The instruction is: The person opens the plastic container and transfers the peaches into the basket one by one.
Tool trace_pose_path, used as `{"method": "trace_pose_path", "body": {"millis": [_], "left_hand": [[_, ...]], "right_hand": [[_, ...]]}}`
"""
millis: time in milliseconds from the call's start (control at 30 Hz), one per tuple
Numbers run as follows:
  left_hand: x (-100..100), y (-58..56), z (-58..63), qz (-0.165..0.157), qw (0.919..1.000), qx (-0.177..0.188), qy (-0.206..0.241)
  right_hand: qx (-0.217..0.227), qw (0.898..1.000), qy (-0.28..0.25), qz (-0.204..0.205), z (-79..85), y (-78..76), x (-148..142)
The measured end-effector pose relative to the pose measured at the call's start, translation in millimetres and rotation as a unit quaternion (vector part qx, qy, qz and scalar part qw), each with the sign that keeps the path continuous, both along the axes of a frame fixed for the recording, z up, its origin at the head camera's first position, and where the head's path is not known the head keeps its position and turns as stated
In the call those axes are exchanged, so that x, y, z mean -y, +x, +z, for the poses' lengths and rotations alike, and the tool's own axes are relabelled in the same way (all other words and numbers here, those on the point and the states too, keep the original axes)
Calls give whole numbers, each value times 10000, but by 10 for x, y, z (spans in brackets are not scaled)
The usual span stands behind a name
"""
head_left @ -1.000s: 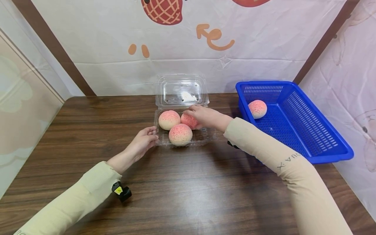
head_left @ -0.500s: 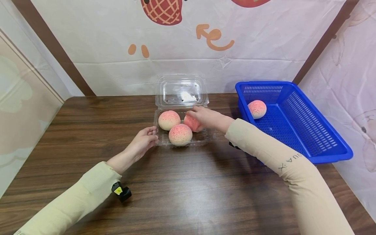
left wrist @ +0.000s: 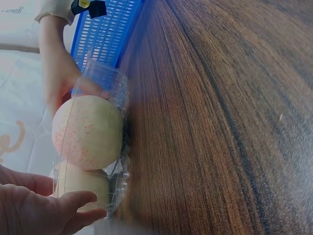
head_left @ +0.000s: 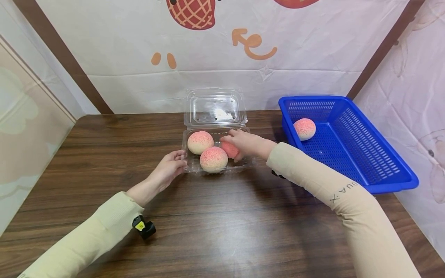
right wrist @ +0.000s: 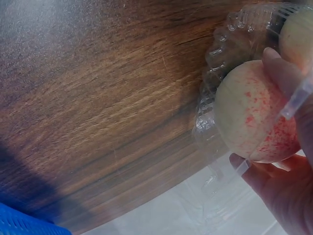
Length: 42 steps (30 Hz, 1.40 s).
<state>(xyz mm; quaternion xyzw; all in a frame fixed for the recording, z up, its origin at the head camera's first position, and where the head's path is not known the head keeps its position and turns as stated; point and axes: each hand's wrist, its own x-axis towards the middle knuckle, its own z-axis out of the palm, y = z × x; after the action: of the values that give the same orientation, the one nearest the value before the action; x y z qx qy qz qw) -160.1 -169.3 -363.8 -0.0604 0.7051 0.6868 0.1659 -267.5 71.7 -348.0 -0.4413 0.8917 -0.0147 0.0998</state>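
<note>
A clear plastic clamshell box (head_left: 194,166) stands on the table with its lid (head_left: 215,108) raised at the back. My left hand (head_left: 167,168) holds the box's left wall between thumb and fingers. Inside lie pink-speckled cream peaches: one at the back left (head_left: 200,142) and one at the front middle (head_left: 213,159). My right hand (head_left: 245,143) reaches over the box's right side and grips a third peach (right wrist: 257,112), thumb on one side and fingers on the other. Much of that peach is hidden by the hand in the head view.
To the right a blue plastic basket (head_left: 375,146) with slotted walls holds one peach (head_left: 304,129) against its left wall. The table (head_left: 194,224) is dark wood-grained, and a printed cloth (head_left: 132,34) hangs behind it.
The right hand has shifted the third peach slightly right and toward the front within the box, opening a gap behind the front peach. The left hand stays at the box's left wall.
</note>
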Motion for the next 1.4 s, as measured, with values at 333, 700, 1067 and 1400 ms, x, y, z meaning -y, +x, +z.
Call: {"method": "trace_pose_path", "body": {"millis": [333, 700, 1067, 1400], "left_hand": [[-15, -5, 14, -52, 10000, 14, 55], [-5, -6, 15, -59, 10000, 5, 72], [-16, -1, 26, -50, 10000, -4, 82], [-12, -4, 26, 2, 10000, 13, 80]], "right_hand": [[28, 9996, -170, 202, -32, -6, -6], [85, 9996, -230, 109, -43, 1, 7], [-279, 9988, -277, 292, -33, -3, -8], [-533, 9970, -429, 356, 77, -15, -41]]}}
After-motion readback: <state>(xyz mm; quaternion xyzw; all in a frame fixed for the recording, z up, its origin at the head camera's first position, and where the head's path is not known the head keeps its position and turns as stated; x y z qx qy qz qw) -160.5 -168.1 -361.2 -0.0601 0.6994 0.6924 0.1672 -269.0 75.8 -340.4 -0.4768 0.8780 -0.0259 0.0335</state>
